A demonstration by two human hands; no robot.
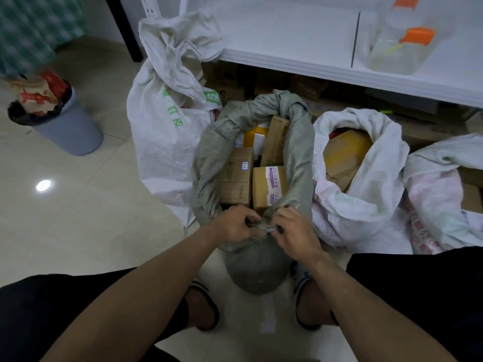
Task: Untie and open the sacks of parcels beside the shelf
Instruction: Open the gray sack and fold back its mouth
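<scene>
Grey-green sack (300, 152) stands on the floor (78, 218) right in front of the person, below the white shelf (287, 48), mouth wide open with the rim rolled down. Cardboard parcels (269, 186) packed inside, several with labels. Left hand (235, 226) and right hand (292, 231) both pinch the bunched near edge of the sack rim, fingers curled into the fabric, hands almost touching each other. White sack with green print (162, 131) stands just left of it, top twisted and bunched up. Another white sack (360, 205) sits just right, mouth open, brown parcel showing inside; a further white sack (444, 184) lies beyond at the right edge. Grey bin (70, 131) well apart on the left, stuffed with paper. Clear containers with orange lids (407, 43) sit on the shelf, blurred.
</scene>
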